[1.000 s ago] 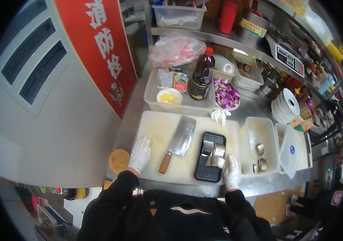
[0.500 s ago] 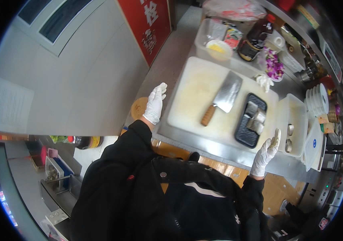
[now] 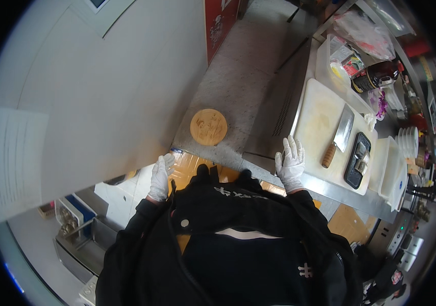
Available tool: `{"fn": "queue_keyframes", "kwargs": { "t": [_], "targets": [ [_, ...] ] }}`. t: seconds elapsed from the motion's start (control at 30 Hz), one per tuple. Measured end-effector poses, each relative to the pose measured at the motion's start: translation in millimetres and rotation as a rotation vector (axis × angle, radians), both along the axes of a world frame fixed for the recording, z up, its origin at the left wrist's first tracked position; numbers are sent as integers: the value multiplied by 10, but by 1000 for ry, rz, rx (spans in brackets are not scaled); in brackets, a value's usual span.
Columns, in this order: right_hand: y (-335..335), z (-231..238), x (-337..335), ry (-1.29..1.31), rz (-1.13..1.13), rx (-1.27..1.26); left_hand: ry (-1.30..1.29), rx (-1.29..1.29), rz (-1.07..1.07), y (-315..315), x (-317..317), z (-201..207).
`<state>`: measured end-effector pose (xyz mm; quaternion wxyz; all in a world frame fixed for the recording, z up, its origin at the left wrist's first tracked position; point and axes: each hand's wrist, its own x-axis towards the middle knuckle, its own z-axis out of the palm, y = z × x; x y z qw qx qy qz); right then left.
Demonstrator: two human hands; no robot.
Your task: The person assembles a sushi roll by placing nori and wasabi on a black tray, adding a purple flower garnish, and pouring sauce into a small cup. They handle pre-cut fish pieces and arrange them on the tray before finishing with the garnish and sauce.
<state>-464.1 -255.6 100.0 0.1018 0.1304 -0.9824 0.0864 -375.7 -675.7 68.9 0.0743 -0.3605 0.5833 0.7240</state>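
My left hand (image 3: 162, 176), in a white glove, is raised near the light wall panel with its fingers stretched out and holds nothing. Also gloved in white, my right hand (image 3: 291, 164) is open and empty, fingers pointing away from me, over or beside the near-left edge of the white cutting board (image 3: 316, 140); whether it touches is unclear. On the board lies a cleaver (image 3: 344, 128) with a wooden handle pointing toward me. Right of it sits a black tray (image 3: 351, 177) holding several silvery-grey pieces (image 3: 364, 159), perhaps fish.
A round wooden stool top (image 3: 208, 127) stands on the floor ahead. Beyond the board are a clear bin (image 3: 325, 64), a dark bottle (image 3: 375, 76) and a plastic bag (image 3: 366, 33). Stacked white plates (image 3: 408, 140) and a clear container (image 3: 381, 166) are at the right. A metal sink (image 3: 103, 242) is at left.
My view has swung left, so the counter sits farther right. My right hand has gone from the board's right side to its left edge. My left hand has moved away from the counter.
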Motion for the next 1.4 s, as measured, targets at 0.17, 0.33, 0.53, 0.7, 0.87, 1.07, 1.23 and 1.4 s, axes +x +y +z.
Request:
{"fn": "queue_keyframes", "kwargs": {
  "t": [0.17, 0.33, 0.53, 0.7, 0.87, 1.07, 1.23, 1.4],
  "targets": [
    [22, -101, 30, 39, -28, 27, 129, 87, -71, 107, -519, 248],
    [34, -79, 37, 75, -43, -47, 280, 118, -160, 357, -1163, 617],
    [37, -44, 132, 39, -118, -120, 354, 165, -247, 615, -1748, 711],
    [102, -88, 86, 271, -74, -338, 385, 251, -422, 1085, -2208, 841],
    [157, -168, -11, 380, -104, -292, 385, 268, -654, 1707, -2854, 1036],
    [52, -276, 44, 207, -350, -424, 439, 261, -789, 2370, -3753, 1223],
    [-170, -177, -472, 386, -704, -738, 558, 329, -723, 2279, -4888, 1369],
    [-137, 582, -1942, 497, -907, -823, 653, 370, -699, 2093, -6164, 1508]
  ]
}}
